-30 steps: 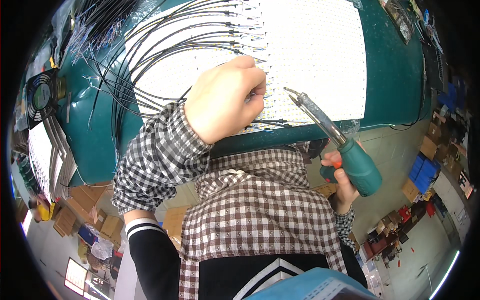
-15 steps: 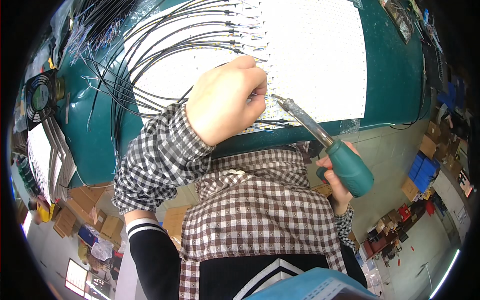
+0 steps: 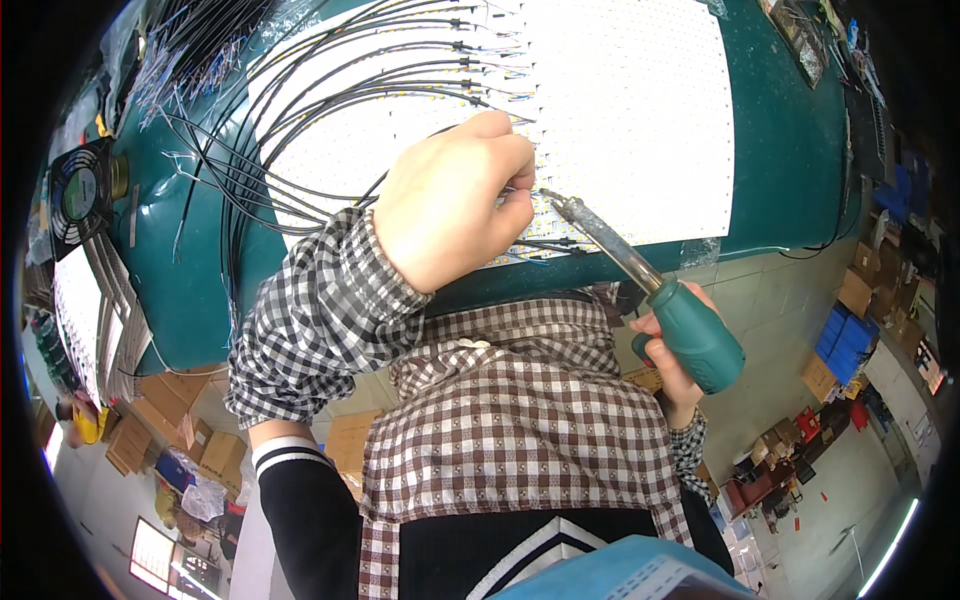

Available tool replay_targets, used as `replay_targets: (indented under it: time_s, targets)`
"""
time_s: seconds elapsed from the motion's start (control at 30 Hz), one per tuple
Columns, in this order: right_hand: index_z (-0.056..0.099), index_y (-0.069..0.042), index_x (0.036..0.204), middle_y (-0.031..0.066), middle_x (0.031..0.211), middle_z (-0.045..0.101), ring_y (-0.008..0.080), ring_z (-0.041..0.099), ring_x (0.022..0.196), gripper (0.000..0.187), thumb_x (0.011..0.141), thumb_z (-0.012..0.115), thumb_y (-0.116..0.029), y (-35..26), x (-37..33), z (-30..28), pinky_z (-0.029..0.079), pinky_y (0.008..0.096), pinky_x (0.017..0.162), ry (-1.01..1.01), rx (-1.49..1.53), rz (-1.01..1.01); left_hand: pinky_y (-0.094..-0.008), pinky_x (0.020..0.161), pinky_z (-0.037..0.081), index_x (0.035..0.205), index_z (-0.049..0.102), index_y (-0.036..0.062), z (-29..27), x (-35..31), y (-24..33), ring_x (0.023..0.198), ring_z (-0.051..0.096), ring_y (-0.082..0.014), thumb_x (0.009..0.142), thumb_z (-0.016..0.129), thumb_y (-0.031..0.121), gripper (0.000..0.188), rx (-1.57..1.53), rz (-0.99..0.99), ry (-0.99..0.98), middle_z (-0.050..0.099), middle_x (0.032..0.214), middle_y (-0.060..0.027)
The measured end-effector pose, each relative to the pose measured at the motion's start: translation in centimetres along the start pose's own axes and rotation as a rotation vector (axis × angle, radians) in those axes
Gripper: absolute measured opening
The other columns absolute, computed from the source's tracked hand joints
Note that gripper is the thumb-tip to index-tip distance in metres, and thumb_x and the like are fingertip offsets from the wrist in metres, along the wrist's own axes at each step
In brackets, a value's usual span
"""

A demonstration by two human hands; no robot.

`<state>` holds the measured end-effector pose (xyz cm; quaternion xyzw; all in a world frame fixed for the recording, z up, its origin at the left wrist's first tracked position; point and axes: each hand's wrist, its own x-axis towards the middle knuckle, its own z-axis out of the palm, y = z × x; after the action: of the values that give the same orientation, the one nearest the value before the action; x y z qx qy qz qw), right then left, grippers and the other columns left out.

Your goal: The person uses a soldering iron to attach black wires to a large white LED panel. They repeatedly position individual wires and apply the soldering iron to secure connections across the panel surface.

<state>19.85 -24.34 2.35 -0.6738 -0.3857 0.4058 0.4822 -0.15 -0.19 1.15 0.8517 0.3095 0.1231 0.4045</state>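
Note:
My left hand (image 3: 455, 195) is closed in a pinch over the white LED panel (image 3: 630, 110), holding the end of a black cable (image 3: 373, 188); the fingers hide most of its thin wires. My right hand (image 3: 675, 365) grips the green handle of a soldering iron (image 3: 700, 335) beyond the panel's near edge. The iron slants up and left, its tip touching or almost touching the panel by my left fingertips. Several more black cables (image 3: 340, 85) curve across the panel, their thin coloured wire ends at a column of small pads.
The panel lies on a green table (image 3: 185, 320). At the left stand a small fan (image 3: 82, 195) and a stack of panels (image 3: 95, 310). A bundle of loose cables (image 3: 195, 55) lies at the far left. Cardboard boxes (image 3: 175, 410) sit on the floor.
The soldering iron has shifted slightly left, its tip closer to my left fingertips. My left hand has hardly moved.

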Motion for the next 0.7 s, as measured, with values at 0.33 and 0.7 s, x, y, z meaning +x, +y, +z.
replay_targets:
  time_s: [0.33, 0.7]
  targets:
    - [0.059, 0.011, 0.125, 0.0157, 0.111, 0.066, 0.0173, 0.069, 0.086, 0.061, 0.078, 0.085, -0.018, -0.11, -0.03, 0.42, 0.058, 0.0300, 0.077, 0.035, 0.024, 0.017, -0.0370, 0.064, 0.049, 0.079, 0.062, 0.0038, 0.01, 0.02, 0.02, 0.070, 0.060, -0.0280, 0.076, 0.066, 0.005, 0.005, -0.004, -0.001, 0.003, 0.056, 0.080, -0.0099]
    - [0.057, 0.013, 0.124, 0.0154, 0.108, 0.065, 0.0195, 0.068, 0.086, 0.061, 0.080, 0.084, -0.020, 0.04, 0.34, 0.04, 0.059, 0.0321, 0.076, 0.004, 0.008, -0.017, -0.0351, 0.063, 0.050, 0.082, 0.063, 0.0034, -0.27, -0.03, -0.15, 0.071, 0.061, -0.0255, 0.077, 0.067, 0.005, 0.006, -0.030, 0.002, -0.022, 0.057, 0.081, -0.0096]
